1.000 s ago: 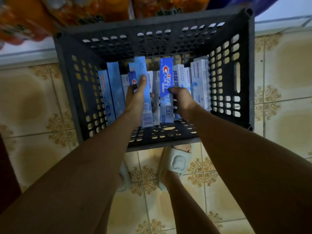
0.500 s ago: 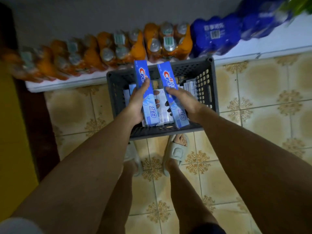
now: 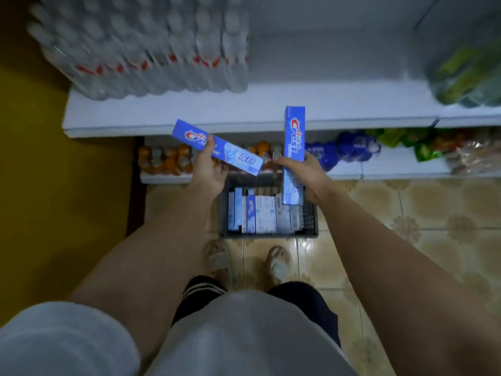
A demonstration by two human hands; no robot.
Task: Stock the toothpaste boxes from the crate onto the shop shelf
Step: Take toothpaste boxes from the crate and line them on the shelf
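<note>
Two blue toothpaste boxes are in transit above the crate: the left box lies tilted in the closed grip of the left hand, the right box stands nearly upright, clamped in the right hand. Both are long, slim cartons with a red-and-white logo, undamaged as far as visible. Progress is judged early: the white shelf, just beyond the hands, shows no toothpaste, and the crate on the tiled floor holds many boxes on end. Bottled water packs fill the shelf's far left; orange bottles sit on the lower level
</note>
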